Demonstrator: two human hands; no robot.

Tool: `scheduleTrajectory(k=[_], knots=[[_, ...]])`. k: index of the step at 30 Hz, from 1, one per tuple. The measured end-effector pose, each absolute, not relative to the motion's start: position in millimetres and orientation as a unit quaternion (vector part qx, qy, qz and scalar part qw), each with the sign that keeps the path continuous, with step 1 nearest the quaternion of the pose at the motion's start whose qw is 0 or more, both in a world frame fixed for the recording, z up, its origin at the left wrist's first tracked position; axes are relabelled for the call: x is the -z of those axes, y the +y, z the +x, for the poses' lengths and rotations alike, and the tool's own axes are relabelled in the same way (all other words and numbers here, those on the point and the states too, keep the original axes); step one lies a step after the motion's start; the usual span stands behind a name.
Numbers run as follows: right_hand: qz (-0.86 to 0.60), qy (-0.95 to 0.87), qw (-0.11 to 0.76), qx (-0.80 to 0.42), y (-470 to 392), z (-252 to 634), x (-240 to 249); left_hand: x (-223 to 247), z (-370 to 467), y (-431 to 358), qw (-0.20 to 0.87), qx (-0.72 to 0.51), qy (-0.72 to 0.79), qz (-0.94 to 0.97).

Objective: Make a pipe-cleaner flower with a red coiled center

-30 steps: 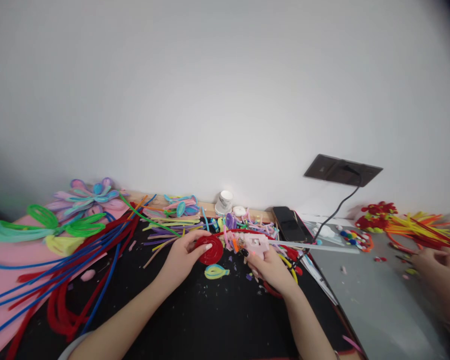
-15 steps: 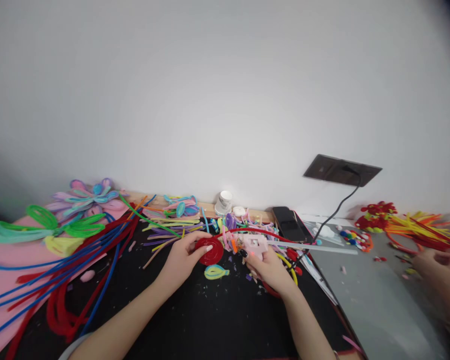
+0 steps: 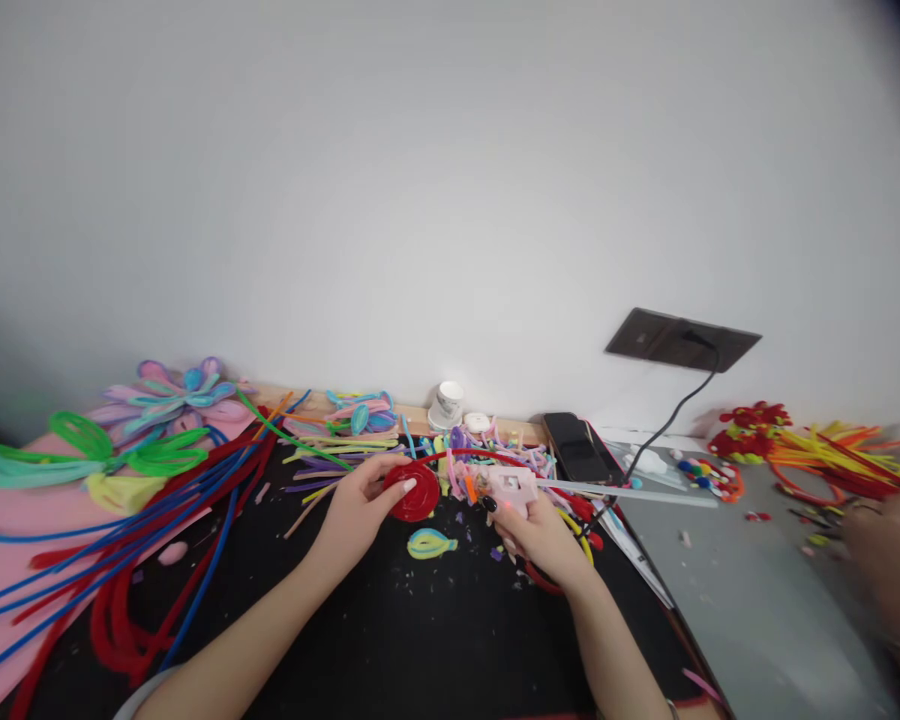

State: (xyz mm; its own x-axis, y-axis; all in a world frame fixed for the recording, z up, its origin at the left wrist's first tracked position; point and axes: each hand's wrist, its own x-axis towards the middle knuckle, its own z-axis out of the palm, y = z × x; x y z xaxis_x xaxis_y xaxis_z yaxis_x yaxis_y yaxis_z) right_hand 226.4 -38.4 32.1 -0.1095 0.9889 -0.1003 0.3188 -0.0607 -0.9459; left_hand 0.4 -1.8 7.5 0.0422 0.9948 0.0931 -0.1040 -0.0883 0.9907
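Surface: black mat (image 3: 390,640) on the table (image 3: 750,600), whose grey top shows at the right; small scraps litter the mat. Pink sheet (image 3: 7,530) at the left, with green loops (image 3: 157,452) and blue stems (image 3: 187,500) across it. Room: plain pale wall (image 3: 420,200) behind; dark socket plate (image 3: 682,340) on it, black cord (image 3: 671,415) running down from the plate toward the glue gun.

Left hand (image 3: 360,510): fingers closed on the edge of the red coil (image 3: 414,494), which is over the middle of the mat. Right hand (image 3: 536,535): closed around the pink glue gun (image 3: 514,487), a long clear stick (image 3: 630,491) extending from its rear. Hands apart, coil and gun nozzle between them; whether the nozzle touches the coil, cannot tell.

Yellow-blue loop (image 3: 430,544) lies on the mat just below the coil. White cup (image 3: 448,402) by the wall; phone (image 3: 581,447) to its right. At the far right, another person's hand (image 3: 889,550), blurred, near yellow and red stems (image 3: 855,455).
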Motion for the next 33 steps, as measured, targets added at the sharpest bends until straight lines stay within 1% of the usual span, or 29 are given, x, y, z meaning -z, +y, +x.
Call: scheduleTrajectory(k=[25, 33], knots=[[-0.549, -0.602, 0.346, -0.465, -39, 227, -25, -6, -2, -1, 0.562, -0.556, 0.444, 0.421], [-0.540, -0.597, 0.354, -0.476, -39, 224, -27, -7, -2, -2, 0.602, -0.556, 0.430, 0.379]])
